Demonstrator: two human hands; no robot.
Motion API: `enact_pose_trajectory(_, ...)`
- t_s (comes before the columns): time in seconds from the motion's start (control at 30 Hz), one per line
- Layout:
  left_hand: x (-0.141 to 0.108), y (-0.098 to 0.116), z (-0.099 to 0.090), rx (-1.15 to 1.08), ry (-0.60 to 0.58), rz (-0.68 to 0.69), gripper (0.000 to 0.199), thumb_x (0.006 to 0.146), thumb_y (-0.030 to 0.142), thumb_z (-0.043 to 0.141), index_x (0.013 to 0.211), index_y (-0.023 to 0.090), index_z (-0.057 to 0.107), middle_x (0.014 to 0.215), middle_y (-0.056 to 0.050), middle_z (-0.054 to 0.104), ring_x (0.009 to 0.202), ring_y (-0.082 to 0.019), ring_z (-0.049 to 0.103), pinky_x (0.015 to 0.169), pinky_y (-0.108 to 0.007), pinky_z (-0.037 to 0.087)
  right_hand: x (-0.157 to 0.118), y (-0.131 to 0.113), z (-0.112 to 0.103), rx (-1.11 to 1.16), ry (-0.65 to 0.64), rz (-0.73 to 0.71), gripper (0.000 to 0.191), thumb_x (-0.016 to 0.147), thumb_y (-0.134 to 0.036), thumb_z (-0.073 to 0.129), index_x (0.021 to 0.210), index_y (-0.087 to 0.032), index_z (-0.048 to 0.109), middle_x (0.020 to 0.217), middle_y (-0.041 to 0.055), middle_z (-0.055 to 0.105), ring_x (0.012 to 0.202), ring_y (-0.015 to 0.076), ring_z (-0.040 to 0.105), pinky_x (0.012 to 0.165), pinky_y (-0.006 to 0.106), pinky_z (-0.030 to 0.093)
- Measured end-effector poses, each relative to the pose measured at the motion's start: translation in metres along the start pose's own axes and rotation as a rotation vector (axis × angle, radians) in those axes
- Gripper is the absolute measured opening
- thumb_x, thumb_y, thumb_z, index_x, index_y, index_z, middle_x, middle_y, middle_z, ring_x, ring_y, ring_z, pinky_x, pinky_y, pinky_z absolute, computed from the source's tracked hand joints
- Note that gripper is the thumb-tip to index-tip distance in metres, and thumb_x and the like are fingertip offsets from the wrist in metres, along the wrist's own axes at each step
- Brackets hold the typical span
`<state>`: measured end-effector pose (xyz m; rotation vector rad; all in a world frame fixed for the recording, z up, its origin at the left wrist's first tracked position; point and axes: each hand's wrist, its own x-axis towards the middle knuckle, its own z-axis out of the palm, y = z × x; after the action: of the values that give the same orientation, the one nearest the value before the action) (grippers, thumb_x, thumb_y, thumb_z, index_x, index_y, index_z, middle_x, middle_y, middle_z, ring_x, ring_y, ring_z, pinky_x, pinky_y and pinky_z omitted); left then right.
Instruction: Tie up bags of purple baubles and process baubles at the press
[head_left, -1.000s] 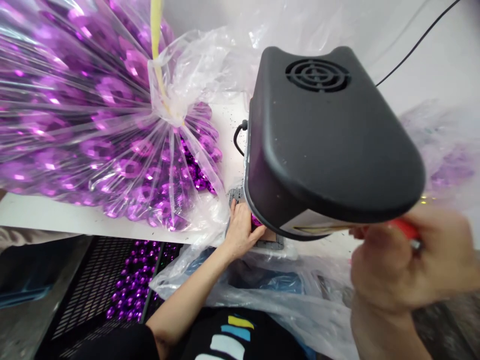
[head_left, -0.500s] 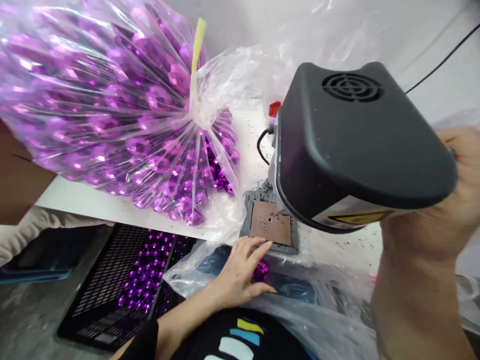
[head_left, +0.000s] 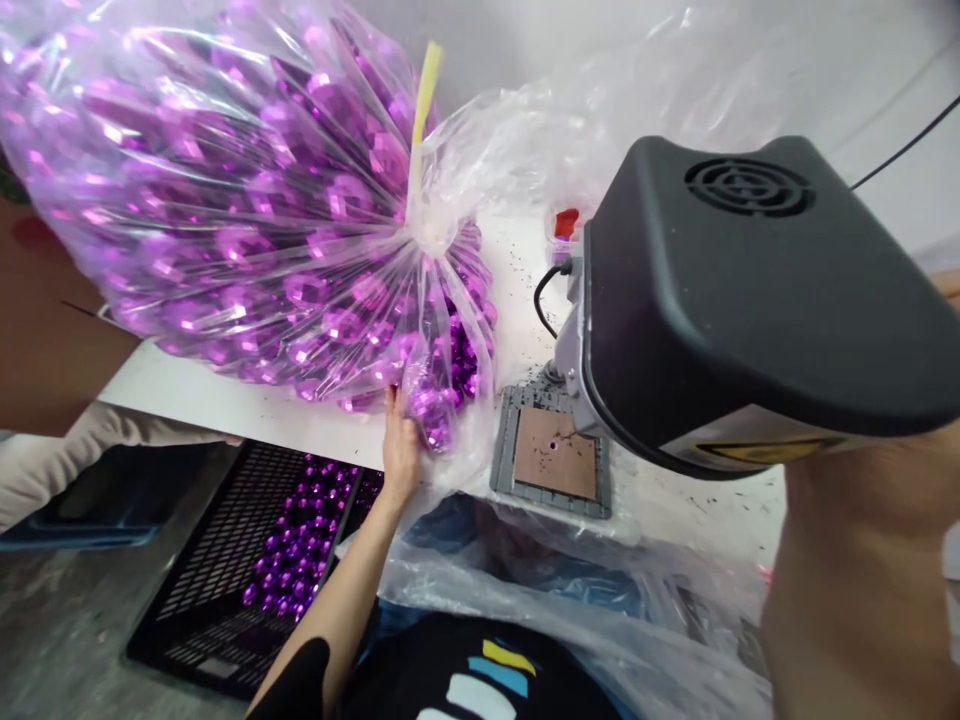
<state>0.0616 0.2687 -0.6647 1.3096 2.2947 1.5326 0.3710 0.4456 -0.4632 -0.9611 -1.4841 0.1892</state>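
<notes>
- The left hand (head_left: 400, 445) reaches up to the low corner of the big clear bag (head_left: 247, 200), which rests on the white table (head_left: 225, 405) to the left of the black machine (head_left: 750, 300). The fingers lie close together and flat against the plastic, the tips touching the purple beads (head_left: 431, 410) that sag there; whether they pinch one I cannot tell.
- The bag is stuffed with shiny purple beads and tied at the neck with a yellow strip (head_left: 424, 100). Its lowest corner hangs near the table's edge, likely why the hand meets it there.
- Just right of that corner, under the machine's overhanging head, sits a grey base with a brown plate (head_left: 553, 450), a small hole in its middle and dark specks strewn about it.
- The right forearm (head_left: 855, 580) rises at the machine's right side. The right hand is hidden behind the black housing, so whether its fingers are closed or apart cannot be told.
- Below the table edge, left of the machine, a black mesh crate (head_left: 225, 540) holds more purple beads.
- Loose clear plastic (head_left: 570, 600) is spread across the lap, beneath the machine's base.
- A red cap (head_left: 566, 222) shows behind the machine.
- A sleeve of another person (head_left: 82, 450) lies far left, below the bag.
</notes>
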Motion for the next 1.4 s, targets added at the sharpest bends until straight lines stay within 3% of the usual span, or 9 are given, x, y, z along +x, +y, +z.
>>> enact_pose_trajectory(0.17,0.003,0.001,-0.019,0.036,-0.049,-0.042,0.058,0.099,0.058,0.036,0.141,0.022,0.052,0.156,-0.011,0.042,0.150,-0.027,0.028,0.125,-0.050,0.020,0.000,-0.003,-0.002,0.057,-0.021,-0.049,0.022,0.087,-0.030,0.054,0.075,-0.013,0.060,0.060,-0.0029,0.042,0.057,0.0029,0.033,0.061,0.025,0.030)
enact_pose_trajectory(0.37,0.002,0.026,-0.015,0.018,0.378,-0.033,0.046,0.099,0.049,0.044,0.132,0.018,0.054,0.127,-0.013,0.059,0.118,-0.023,0.058,0.106,-0.041,0.046,0.001,-0.006,-0.002,0.098,-0.040,-0.063,0.023,0.088,-0.029,0.057,0.073,-0.011,0.057,0.057,-0.0044,0.035,0.054,0.0018,0.028,0.058,0.024,0.028)
enact_pose_trajectory(0.6,0.008,0.041,0.042,0.120,-0.018,0.185,0.052,0.100,0.045,0.039,0.146,0.021,0.044,0.162,-0.014,0.021,0.151,-0.030,0.021,0.122,-0.053,0.022,0.001,-0.002,-0.001,0.100,-0.018,-0.074,0.025,0.087,-0.032,0.057,0.074,-0.012,0.059,0.057,-0.0039,0.037,0.054,0.0029,0.030,0.059,0.024,0.031)
enact_pose_trajectory(0.67,0.006,0.041,0.036,0.134,-0.079,0.196,0.052,0.099,0.042,0.044,0.147,0.022,0.042,0.163,-0.014,0.021,0.152,-0.029,0.021,0.122,-0.053,0.024,0.001,-0.003,-0.002,0.084,-0.025,-0.053,0.025,0.087,-0.034,0.059,0.074,-0.012,0.059,0.057,-0.0038,0.037,0.053,0.0033,0.030,0.058,0.024,0.031)
enact_pose_trajectory(0.8,0.011,0.052,0.008,0.199,0.079,0.285,0.046,0.095,0.023,0.049,0.140,0.019,0.049,0.147,-0.015,0.047,0.140,-0.027,0.042,0.116,-0.046,0.038,0.000,-0.005,-0.001,0.087,-0.027,-0.040,0.025,0.087,-0.034,0.057,0.074,-0.012,0.059,0.058,-0.0033,0.038,0.054,0.0040,0.031,0.059,0.025,0.031)
enact_pose_trajectory(0.97,0.056,0.083,-0.016,0.509,-0.507,0.621,0.070,0.083,-0.001,0.035,0.145,0.027,0.047,0.151,-0.009,0.047,0.109,-0.023,0.062,0.090,-0.039,0.051,0.001,-0.001,-0.002,0.098,-0.029,-0.053,0.025,0.086,-0.033,0.058,0.074,-0.012,0.060,0.059,-0.0031,0.040,0.054,0.0035,0.031,0.061,0.025,0.035)
enact_pose_trajectory(1.1,0.087,0.098,-0.051,0.766,-0.564,0.655,0.059,0.085,0.016,0.047,0.144,0.018,0.048,0.113,-0.013,0.069,0.091,-0.027,0.063,0.084,-0.042,0.047,0.001,-0.001,-0.004,0.063,-0.068,-0.048,0.029,0.087,-0.038,0.057,0.076,-0.012,0.060,0.060,-0.0032,0.040,0.056,0.0033,0.032,0.062,0.024,0.038)
enact_pose_trajectory(1.23,0.086,0.101,-0.081,0.905,-0.606,0.705,0.033,0.089,0.044,0.051,0.100,0.020,0.072,0.082,-0.009,0.068,0.082,-0.028,0.058,0.082,-0.045,0.044,0.000,-0.006,-0.003,0.060,-0.050,-0.058,0.027,0.087,-0.034,0.057,0.074,-0.011,0.056,0.059,-0.0041,0.038,0.056,0.0022,0.031,0.060,0.023,0.031)
enact_pose_trajectory(1.4,0.067,0.118,-0.064,0.980,-0.613,0.760,0.035,0.097,0.033,0.046,0.072,0.020,0.066,0.081,-0.010,0.066,0.087,-0.028,0.056,0.082,-0.045,0.042,0.001,-0.007,-0.001,0.062,-0.025,-0.064,0.023,0.089,-0.028,0.054,0.073,-0.012,0.056,0.059,-0.0040,0.037,0.055,0.0017,0.030,0.059,0.023,0.028)
